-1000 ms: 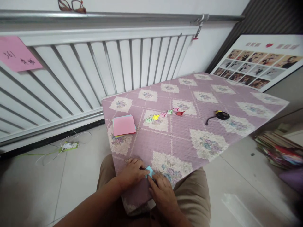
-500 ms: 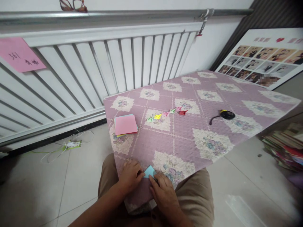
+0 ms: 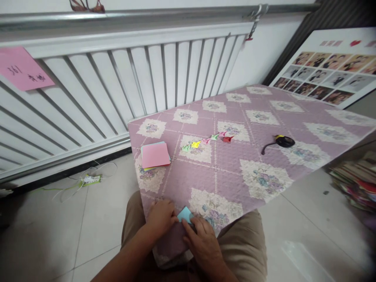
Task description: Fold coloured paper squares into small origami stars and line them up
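Note:
A small light-blue folded paper (image 3: 185, 214) lies on the cloth at the near corner of the table, one corner pointing away from me. My left hand (image 3: 161, 213) has its fingers curled and pinches the paper's left corner. From the right, my right hand (image 3: 202, 235) grips the near right side, with thumb and fingertips pressed on it. The hands cover part of the paper's lower edge. Farther up the table sits a stack of coloured paper squares (image 3: 155, 155), pink on top. Right of it runs a row of small folded paper pieces (image 3: 206, 141) in green, yellow, pink and red.
A floral purple cloth (image 3: 226, 172) covers the table. On its right side lies a black corded object (image 3: 284, 141). Behind stands a white radiator (image 3: 155, 74), and a photo board (image 3: 326, 70) leans at the far right. Books (image 3: 355, 182) are piled on the right.
The view has shifted slightly. My right thumb has moved a little left along the blue paper's edge; both hands stay at the paper.

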`<state>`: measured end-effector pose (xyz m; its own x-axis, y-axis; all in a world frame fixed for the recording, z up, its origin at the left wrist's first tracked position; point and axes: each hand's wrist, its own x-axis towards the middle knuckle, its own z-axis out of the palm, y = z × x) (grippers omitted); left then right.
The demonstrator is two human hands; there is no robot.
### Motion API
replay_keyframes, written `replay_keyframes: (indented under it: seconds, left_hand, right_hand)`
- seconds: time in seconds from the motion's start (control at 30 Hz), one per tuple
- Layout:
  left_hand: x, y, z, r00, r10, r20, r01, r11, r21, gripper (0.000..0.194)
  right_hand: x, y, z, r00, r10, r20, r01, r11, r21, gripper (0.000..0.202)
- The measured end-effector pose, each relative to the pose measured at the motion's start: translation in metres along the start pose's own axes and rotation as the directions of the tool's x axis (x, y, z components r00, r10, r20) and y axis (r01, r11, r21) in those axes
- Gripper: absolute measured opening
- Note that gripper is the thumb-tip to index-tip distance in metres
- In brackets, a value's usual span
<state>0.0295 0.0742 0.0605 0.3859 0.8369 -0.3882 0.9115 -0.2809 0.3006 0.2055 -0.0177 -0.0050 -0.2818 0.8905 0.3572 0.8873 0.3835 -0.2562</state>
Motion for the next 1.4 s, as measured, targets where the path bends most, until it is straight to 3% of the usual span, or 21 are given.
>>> replay_keyframes:
  seconds: [0.27, 0.47, 0.57, 0.67, 0.73, 0.87, 1.07, 1.2, 1.33, 1.4]
  left_hand:
    - [0.006, -0.005, -0.002, 0.996, 0.085, 0.04, -0.088, 0.993, 0.079, 0.013]
    - [-0.002, 0.0, 0.0, 0.995, 0.104, -0.009, -0.102, 0.985, 0.136, 0.012]
    - [-0.013, 0.005, 0.017, 0.981, 0.185, -0.054, -0.174, 0.971, 0.165, 0.015]
    - [-0.023, 0.007, 0.047, 0.891, 0.409, -0.194, -0.37, 0.905, 0.21, 0.021]
    - [-0.027, 0.006, 0.066, 0.843, 0.464, -0.273, -0.405, 0.881, 0.245, 0.03]
    - [-0.032, 0.005, 0.083, 0.839, 0.437, -0.325, -0.349, 0.889, 0.296, 0.04]
    - [-0.04, 0.009, 0.08, 0.839, 0.423, -0.341, -0.34, 0.899, 0.277, 0.055]
    - [-0.041, 0.011, 0.08, 0.832, 0.418, -0.365, -0.332, 0.902, 0.276, 0.056]
    - [-0.043, 0.013, 0.08, 0.834, 0.409, -0.371, -0.318, 0.905, 0.283, 0.056]
    - [-0.043, 0.013, 0.08, 0.841, 0.398, -0.366, -0.313, 0.91, 0.271, 0.057]
  right_hand:
    - [-0.001, 0.004, 0.002, 1.0, -0.003, -0.018, 0.003, 1.0, 0.01, 0.035]
    - [0.0, 0.007, -0.001, 0.999, -0.035, -0.02, 0.036, 0.999, 0.019, 0.026]
    - [-0.001, 0.005, 0.0, 1.0, -0.017, 0.002, 0.017, 1.0, 0.018, 0.028]
    - [-0.003, 0.003, 0.005, 1.0, 0.003, 0.014, -0.004, 1.0, 0.019, 0.026]
    - [-0.004, 0.002, 0.007, 1.0, 0.016, -0.01, -0.016, 1.0, 0.016, 0.023]
    - [-0.009, 0.006, 0.004, 0.998, -0.05, -0.033, 0.048, 0.998, -0.04, 0.028]
    - [-0.027, 0.02, -0.009, 0.988, -0.149, 0.039, 0.153, 0.977, -0.149, 0.045]
    - [-0.023, 0.026, -0.014, 0.994, -0.075, 0.081, 0.082, 0.992, -0.093, 0.038]
    - [0.012, 0.025, -0.017, 0.981, 0.148, 0.124, -0.147, 0.989, -0.02, 0.021]
    - [0.034, 0.024, -0.015, 0.971, 0.211, 0.113, -0.211, 0.977, -0.017, 0.035]
